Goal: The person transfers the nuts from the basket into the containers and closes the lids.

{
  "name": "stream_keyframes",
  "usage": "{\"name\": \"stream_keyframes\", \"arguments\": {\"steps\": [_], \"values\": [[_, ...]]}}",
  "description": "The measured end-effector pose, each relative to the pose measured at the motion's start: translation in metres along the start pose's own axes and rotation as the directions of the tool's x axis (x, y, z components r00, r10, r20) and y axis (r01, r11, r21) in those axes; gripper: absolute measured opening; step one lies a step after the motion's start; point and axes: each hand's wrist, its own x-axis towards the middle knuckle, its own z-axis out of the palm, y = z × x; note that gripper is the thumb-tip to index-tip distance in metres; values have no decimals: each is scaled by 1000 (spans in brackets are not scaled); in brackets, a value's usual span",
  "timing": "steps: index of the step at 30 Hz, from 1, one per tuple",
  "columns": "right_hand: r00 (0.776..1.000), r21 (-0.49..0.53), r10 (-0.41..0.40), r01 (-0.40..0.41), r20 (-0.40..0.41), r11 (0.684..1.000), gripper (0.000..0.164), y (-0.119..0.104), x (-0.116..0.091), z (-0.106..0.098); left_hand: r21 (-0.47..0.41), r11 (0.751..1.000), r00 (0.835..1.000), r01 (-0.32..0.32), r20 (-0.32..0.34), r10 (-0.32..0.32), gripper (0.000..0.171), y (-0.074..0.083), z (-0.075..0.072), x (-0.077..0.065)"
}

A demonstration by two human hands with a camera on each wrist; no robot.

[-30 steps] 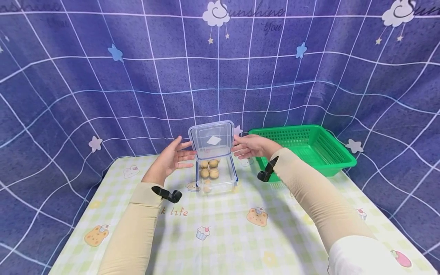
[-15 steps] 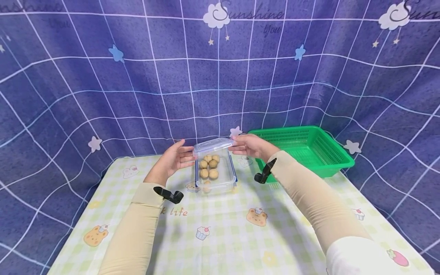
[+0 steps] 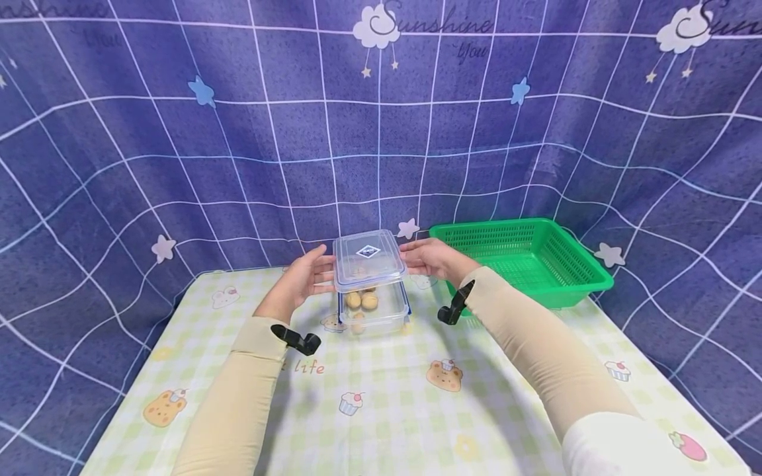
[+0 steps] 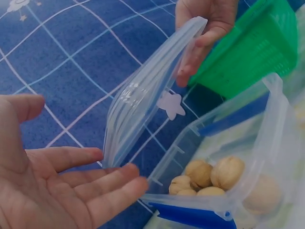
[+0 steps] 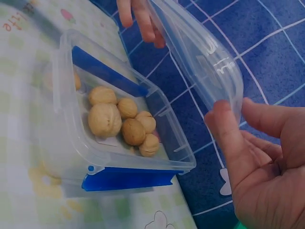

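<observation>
A clear plastic lid [image 3: 370, 261] with a small diamond label hangs tilted over a clear food container [image 3: 389, 303] with blue side clips. Several walnuts [image 5: 106, 119] lie in the container, partly hidden under the lid in the head view. My left hand [image 3: 302, 281] supports the lid's left edge on straight fingers [image 4: 112, 186], its thumb held apart. At the opposite edge, my right hand [image 3: 434, 259] pinches the lid between thumb and fingers, as the right wrist view shows. The lid stands apart from the container's rim in both wrist views.
A green plastic basket [image 3: 586, 268] stands to the right of the container, behind my right forearm. The table [image 3: 393, 423] has a checked cloth with printed bears and cupcakes. A blue patterned curtain [image 3: 381, 132] hangs right behind the table.
The lid has swung from nearly upright, through almost edge-on, to lying tilted with its labelled top facing me. It now covers the rear walnuts from the head view. Both hands have moved slightly.
</observation>
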Motion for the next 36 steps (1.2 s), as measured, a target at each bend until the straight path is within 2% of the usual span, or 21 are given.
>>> {"name": "stream_keyframes", "arguments": {"steps": [5, 16, 25, 29, 32, 36], "values": [[999, -31, 43, -44, -28, 999, 45, 3, -1, 5, 101, 995, 1000, -13, -16, 15, 77, -5, 0, 0], [999, -190, 44, -48, -27, 981, 51, 16, 0, 9, 169, 986, 998, -14, 56, 5, 85, -19, -5, -1], [998, -286, 7, -23, -57, 958, 49, 24, -5, 14, 130, 988, 989, -80, 135, 63, 90, -41, -6, -3], [995, -354, -42, 9, -86, 935, 48, 32, -6, 16, 188, 977, 989, -103, 125, 80, 84, -50, -2, -5], [990, -432, -98, 44, -103, 901, 48, 37, -7, 18, 274, 956, 991, -109, 105, 83, 83, -52, 4, -7], [982, -502, -153, 79, -108, 861, 50, 44, -9, 20, 365, 930, 998, -45, 47, 30, 86, -54, 11, -10]]}}
